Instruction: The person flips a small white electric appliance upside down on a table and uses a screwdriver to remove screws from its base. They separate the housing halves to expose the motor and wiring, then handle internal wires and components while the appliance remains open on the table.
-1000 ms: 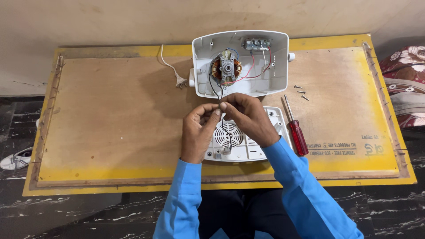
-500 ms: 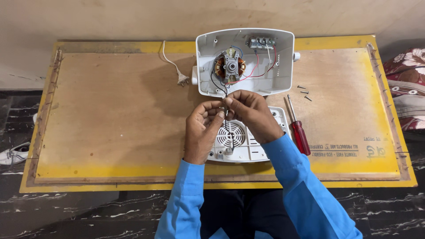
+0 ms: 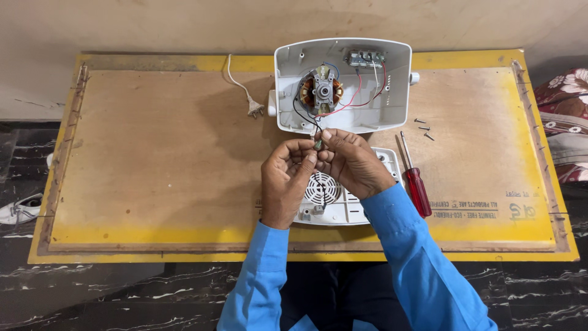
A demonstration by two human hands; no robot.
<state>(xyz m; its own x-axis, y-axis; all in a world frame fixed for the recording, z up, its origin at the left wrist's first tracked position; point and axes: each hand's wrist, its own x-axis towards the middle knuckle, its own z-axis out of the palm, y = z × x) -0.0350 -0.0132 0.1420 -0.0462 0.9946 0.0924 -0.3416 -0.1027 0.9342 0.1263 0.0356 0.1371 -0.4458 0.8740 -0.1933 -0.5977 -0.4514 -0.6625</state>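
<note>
Hands unmoved; pinched black wire running up-down.

Plywood table with yellow edging stands against a plain beige wall. Black marble floor with white veins below. Floral cushion at right edge.

Single head-worn view, steeply down, near the workbench.

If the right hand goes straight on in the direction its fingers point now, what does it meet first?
The right hand points up-left, fingertips already against the left hand around a small part. Beyond that, probably the open white housing; depth is unclear.
</note>
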